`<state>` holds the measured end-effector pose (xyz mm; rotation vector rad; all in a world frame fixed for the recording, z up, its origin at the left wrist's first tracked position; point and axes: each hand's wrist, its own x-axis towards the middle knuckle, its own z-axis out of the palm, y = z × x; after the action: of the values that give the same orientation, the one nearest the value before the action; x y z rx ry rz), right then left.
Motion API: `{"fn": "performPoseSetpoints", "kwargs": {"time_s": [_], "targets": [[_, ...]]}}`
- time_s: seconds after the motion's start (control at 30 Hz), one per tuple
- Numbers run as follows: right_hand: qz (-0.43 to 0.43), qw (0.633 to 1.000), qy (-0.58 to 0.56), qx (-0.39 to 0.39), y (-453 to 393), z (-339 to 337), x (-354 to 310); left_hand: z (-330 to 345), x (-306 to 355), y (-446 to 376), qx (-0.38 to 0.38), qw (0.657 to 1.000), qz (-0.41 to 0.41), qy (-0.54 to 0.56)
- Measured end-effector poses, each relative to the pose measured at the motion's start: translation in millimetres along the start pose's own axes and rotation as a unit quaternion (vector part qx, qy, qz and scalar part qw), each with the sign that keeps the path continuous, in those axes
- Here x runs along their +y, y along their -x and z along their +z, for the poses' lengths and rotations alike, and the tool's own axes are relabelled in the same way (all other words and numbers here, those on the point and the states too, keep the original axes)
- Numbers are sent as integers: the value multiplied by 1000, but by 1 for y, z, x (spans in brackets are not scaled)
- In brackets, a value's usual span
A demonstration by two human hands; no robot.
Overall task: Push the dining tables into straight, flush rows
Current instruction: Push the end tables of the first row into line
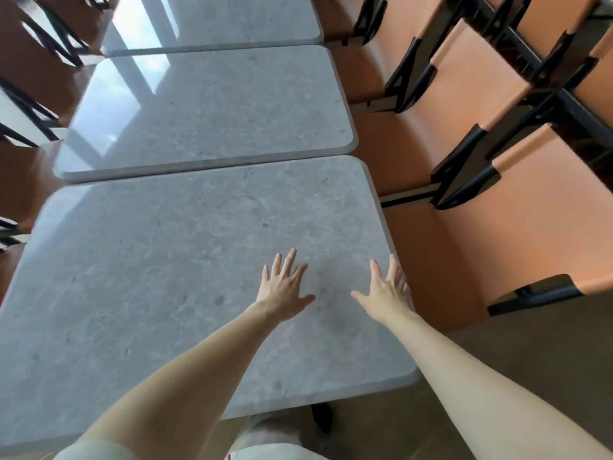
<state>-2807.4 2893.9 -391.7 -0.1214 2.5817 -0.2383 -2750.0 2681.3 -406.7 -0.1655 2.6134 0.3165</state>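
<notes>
I am looking down a row of three grey stone-look tables. The nearest table (139, 293) is lying directly under both hands and filling most of the view. Its far edge is sitting close against the middle table (205, 111), which is lying ahead of the fingertips; a thin dark seam is showing between them. The nearest table's right edge is jutting out slightly further to the right than the middle table's. The far table (212, 18) is lying beyond that, again with only a narrow seam showing.

An orange bench seat (537, 207) with black brackets is running along to the right of the right hand, just beside the tables' right edges. Darker brown seating (30, 68) with black frames is lining the far side to the left of the left hand.

The left hand (282, 288) is lying flat on the nearest tabletop, palm down, fingers spread, thumb pointing toward the other hand. The right hand (388, 290) is also spread open and palm down, resting at the table's right edge, its outer fingers reaching that edge. I cannot tell whether they are curling over it. Both hands are gripping nothing. Both forearms are bare.
</notes>
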Motion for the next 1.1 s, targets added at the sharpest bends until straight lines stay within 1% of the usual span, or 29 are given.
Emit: {"fn": "performPoseSetpoints", "kwargs": {"time_s": [0.13,0.27,0.4,0.47,0.53,0.6,0.67,0.77,0.9,1.1], "targets": [[-9,1000,-16,3,-38,-16,3,-19,18,-51,44,998,38,-5],[-16,1000,-2,6,-84,-26,-10,-38,19,-109,73,996,39,-16],[-24,998,-14,53,-149,-42,-36,-57,8,-167,99,994,22,-28],[-6,997,-25,73,-179,-45,-44,-64,1,-192,114,993,21,-32],[18,996,-13,81,-198,-37,-45,-69,-3,-215,121,992,27,-38],[28,992,1,126,-201,-22,-40,-72,-6,-237,121,991,42,-47],[29,988,-17,151,-202,-13,-33,-75,-6,-256,124,990,54,-48],[31,985,-29,166,-207,-12,-35,-79,-6,-275,126,989,76,-26],[30,980,-32,192,-208,-12,-38,-74,-4,-277,157,985,73,-5],[26,976,-36,213,-208,-12,-36,-70,-3,-278,166,983,80,-6]]}}
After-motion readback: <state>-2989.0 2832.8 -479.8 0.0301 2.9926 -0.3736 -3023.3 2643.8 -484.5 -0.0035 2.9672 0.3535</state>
